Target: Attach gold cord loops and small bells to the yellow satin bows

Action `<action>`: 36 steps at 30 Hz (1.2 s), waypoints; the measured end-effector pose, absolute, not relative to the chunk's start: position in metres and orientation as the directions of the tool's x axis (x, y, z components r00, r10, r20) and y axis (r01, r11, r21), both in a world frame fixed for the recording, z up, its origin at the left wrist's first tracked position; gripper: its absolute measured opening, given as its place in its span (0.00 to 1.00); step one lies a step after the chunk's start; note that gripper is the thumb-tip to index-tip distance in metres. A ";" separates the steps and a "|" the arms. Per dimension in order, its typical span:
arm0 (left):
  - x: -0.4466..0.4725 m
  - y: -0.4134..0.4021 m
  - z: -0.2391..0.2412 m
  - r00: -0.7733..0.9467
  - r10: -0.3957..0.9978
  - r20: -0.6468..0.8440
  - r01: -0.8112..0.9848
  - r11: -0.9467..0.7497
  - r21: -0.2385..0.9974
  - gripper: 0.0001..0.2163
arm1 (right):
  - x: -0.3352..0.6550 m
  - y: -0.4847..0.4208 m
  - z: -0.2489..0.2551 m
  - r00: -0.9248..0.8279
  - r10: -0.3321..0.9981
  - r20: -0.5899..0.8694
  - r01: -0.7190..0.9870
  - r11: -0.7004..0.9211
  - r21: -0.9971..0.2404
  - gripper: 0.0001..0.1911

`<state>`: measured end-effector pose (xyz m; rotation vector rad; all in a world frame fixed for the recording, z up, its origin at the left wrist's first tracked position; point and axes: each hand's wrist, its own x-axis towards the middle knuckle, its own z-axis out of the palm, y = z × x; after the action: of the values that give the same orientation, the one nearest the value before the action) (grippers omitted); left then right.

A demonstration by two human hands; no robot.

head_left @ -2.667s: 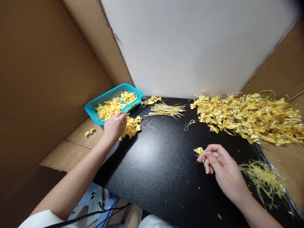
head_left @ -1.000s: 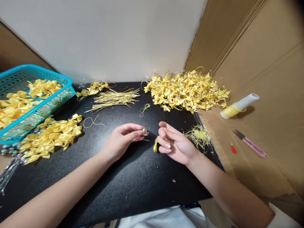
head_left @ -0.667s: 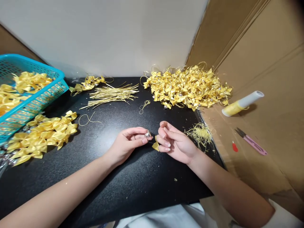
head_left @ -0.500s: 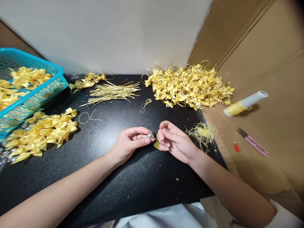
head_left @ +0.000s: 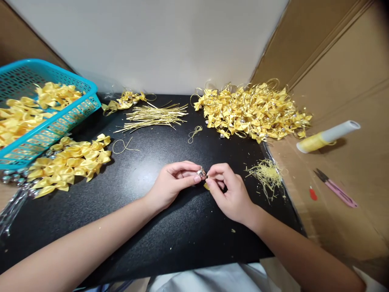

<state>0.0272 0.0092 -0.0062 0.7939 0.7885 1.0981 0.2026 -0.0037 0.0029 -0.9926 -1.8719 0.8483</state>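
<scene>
My left hand [head_left: 173, 182] pinches a small silver bell [head_left: 199, 173] between thumb and fingertips, low over the middle of the black table. Close against it, my right hand [head_left: 231, 192] has its thumb and index finger pressed together at the bell's right side; whatever they grip is too small to make out. A bit of yellow ribbon bow [head_left: 206, 185] peeks out below the right fingertips, mostly hidden. Beyond the hands lie a knotted loop of thin gold cord [head_left: 195, 133] and a bundle of gold strands [head_left: 156, 116].
Yellow bows with bells form a large pile [head_left: 252, 109] at the back right. A blue basket [head_left: 75, 107] of bows stands left, beside loose bows [head_left: 69, 162]. Thread scraps [head_left: 267, 174], pink-handled snips [head_left: 337, 190], a red needle threader [head_left: 313, 193] and a thread-wound tube [head_left: 328, 137] lie right.
My right hand has turned over and its loosely curled fingers have closed into a pinch beside the bell. My left hand keeps its hold. The whole view has shifted slightly.
</scene>
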 end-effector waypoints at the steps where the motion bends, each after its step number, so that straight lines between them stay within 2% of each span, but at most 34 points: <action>1: 0.027 0.009 -0.007 0.254 0.957 -0.141 -0.439 0.244 0.865 0.09 | 0.203 -0.004 0.003 -0.342 0.871 0.352 0.313 0.459 -0.831 0.08; 7: 0.026 0.007 -0.008 0.227 0.968 -0.103 -0.370 0.184 0.911 0.09 | 0.203 -0.004 0.004 -0.373 0.883 0.285 0.317 0.410 -0.855 0.07; 14: 0.025 0.003 -0.002 0.222 0.975 0.030 -0.202 0.016 0.979 0.06 | 0.202 -0.005 0.004 -0.377 0.900 0.220 0.309 0.346 -0.886 0.07; 19: 0.026 0.002 -0.002 0.161 0.986 -0.041 -0.258 0.082 0.963 0.10 | 0.202 -0.003 0.002 -0.370 0.910 0.188 0.242 0.289 -0.926 0.09; 24: 0.024 0.000 -0.007 0.213 0.976 -0.033 -0.228 0.083 0.970 0.08 | 0.201 -0.002 0.000 -0.394 0.903 0.172 0.176 0.258 -0.950 0.08; 31: 0.020 0.001 -0.001 0.168 0.968 0.188 0.074 -0.203 0.976 0.07 | 0.202 -0.002 0.000 -0.406 0.903 0.142 0.217 0.246 -0.945 0.03; 36: 0.021 0.002 0.003 0.172 0.947 0.271 0.206 -0.304 0.930 0.04 | 0.204 0.000 0.000 -0.411 0.896 0.167 0.311 0.310 -0.899 0.03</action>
<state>0.0209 0.0025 0.0026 1.6643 1.1142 1.1933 0.2040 -0.0005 -0.0001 -1.0715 -1.8878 1.0797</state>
